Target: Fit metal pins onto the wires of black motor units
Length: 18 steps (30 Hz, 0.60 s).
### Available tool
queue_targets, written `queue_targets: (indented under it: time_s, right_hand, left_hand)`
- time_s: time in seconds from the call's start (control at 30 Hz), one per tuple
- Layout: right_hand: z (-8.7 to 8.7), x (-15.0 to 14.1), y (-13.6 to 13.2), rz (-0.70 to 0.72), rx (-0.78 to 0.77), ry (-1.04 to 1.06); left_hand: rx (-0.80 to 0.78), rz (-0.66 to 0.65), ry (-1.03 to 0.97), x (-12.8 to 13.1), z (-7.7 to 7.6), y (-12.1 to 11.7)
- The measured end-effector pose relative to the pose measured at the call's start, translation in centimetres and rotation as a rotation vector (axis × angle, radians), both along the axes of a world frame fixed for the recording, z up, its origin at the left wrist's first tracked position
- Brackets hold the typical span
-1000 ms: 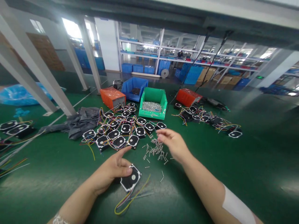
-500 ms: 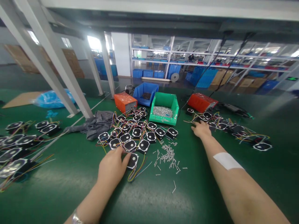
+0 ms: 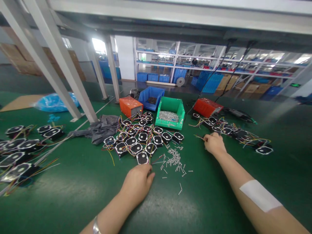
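Left hand (image 3: 136,181) sits loosely open at a wired black component (image 3: 142,158); right hand (image 3: 214,143) curls fingers at wires (image 3: 199,136), grip unclear.

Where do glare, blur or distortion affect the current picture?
Head view: the window at upper left is blown out to white; head view: the green surface carries a pale sheen near the left hand; head view: distant shelving looks soft, with fine detail lost; head view: posts at left slant, probably from wide-angle distortion.
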State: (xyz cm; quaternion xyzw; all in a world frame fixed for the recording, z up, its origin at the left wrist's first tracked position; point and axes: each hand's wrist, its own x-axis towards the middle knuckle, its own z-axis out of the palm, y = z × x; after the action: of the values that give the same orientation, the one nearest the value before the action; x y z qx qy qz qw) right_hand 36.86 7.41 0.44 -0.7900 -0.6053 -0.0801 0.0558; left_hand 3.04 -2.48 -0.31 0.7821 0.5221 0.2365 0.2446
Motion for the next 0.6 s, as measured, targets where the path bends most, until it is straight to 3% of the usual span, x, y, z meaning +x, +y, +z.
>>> queue_targets:
  time_s: [0.17, 0.4, 0.5, 0.6]
  right_hand:
    - [0.8, -1.4, -3.0, 0.095, -0.011, 0.007]
    - [0.6, -2.6, -4.9, 0.128, 0.064, 0.213]
    - [0.6, -2.9, -4.9, 0.025, 0.136, 0.477]
    - [1.3, -3.7, -5.3, -0.089, 0.194, 1.044]
  left_hand:
    - [0.055, -0.068, -0.188, -0.2, -1.5, 0.8]
    - [0.073, -0.046, -0.235, -0.7, -2.4, 2.7]
    - [0.068, -0.034, -0.255, -0.9, -2.3, 3.0]
    - [0.051, -0.02, -0.315, -0.8, -1.9, 2.8]
